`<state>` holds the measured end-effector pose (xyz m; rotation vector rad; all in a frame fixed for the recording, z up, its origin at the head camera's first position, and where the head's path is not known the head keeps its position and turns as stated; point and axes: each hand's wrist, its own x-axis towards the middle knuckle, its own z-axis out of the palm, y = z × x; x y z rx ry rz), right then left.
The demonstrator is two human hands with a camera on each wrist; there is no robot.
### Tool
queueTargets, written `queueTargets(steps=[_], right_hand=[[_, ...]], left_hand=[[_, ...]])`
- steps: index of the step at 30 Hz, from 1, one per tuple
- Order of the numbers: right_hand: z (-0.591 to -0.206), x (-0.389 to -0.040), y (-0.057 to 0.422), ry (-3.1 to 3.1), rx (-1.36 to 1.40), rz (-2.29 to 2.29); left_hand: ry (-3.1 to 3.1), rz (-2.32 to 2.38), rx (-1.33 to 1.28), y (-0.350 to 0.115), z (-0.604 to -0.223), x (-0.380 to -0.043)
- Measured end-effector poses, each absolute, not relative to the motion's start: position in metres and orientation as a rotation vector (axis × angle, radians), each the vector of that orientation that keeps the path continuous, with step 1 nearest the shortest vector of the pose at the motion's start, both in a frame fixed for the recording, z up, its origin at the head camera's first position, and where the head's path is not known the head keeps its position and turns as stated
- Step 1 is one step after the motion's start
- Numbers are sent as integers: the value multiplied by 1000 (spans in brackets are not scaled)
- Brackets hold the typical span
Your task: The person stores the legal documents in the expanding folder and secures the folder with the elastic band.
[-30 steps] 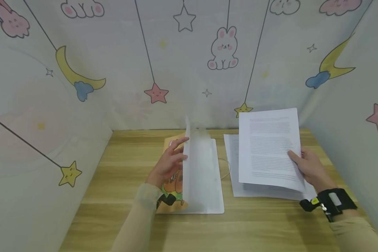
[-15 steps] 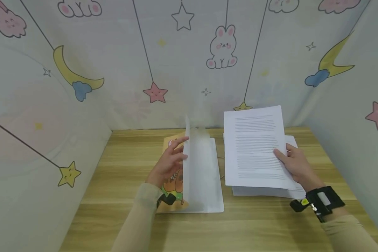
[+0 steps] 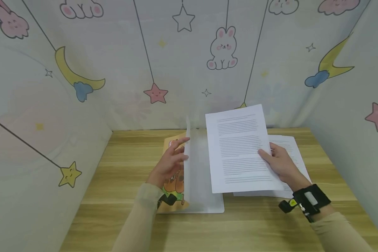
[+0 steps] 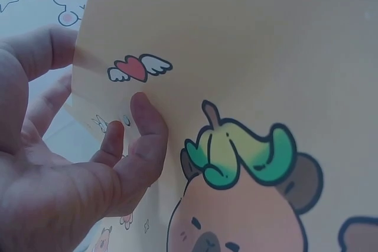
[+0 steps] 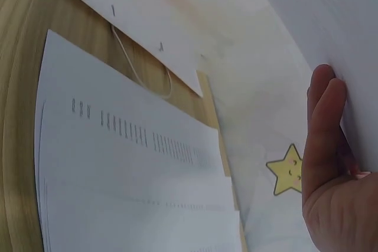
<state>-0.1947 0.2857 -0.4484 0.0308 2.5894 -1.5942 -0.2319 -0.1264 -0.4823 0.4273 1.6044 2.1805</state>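
Note:
A folder (image 3: 204, 206) with a cartoon-printed cover lies mid-table, its cover raised at the left. My left hand (image 3: 167, 164) holds that cover by its edge. The left wrist view shows the fingers against the outer face of the cover (image 4: 248, 28), one finger reaching round the edge. My right hand (image 3: 280, 161) grips printed sheets (image 3: 237, 150) by their right side, thumb on the front and fingers behind. Tilted up toward me, the sheets overlap the folder's right part in the head view. More printed paper (image 3: 286, 143) lies on the table behind them, partly hidden.
Wood-grain table (image 3: 113, 182) surrounds the folder. A thin cord loop (image 5: 127, 57) sticks out from the folder's right edge toward the paper stack. Behind the table hangs a white cloth (image 3: 129, 52) with cartoon stars, moons and rabbits; similar cloth closes both sides.
My right hand has carried its sheets leftward, from above the paper stack to over the folder's right part. My left hand stays on the raised cover.

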Motion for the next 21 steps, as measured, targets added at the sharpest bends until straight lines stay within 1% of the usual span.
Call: queueTargets(steps=[13, 21], right_hand=[[-452, -196, 258, 2483, -22, -1668], [-447, -192, 245, 2457, -26, -1659]], left_hand=[[1591, 2180, 450, -126, -483, -234], [1575, 2210, 455, -124, -483, -232]])
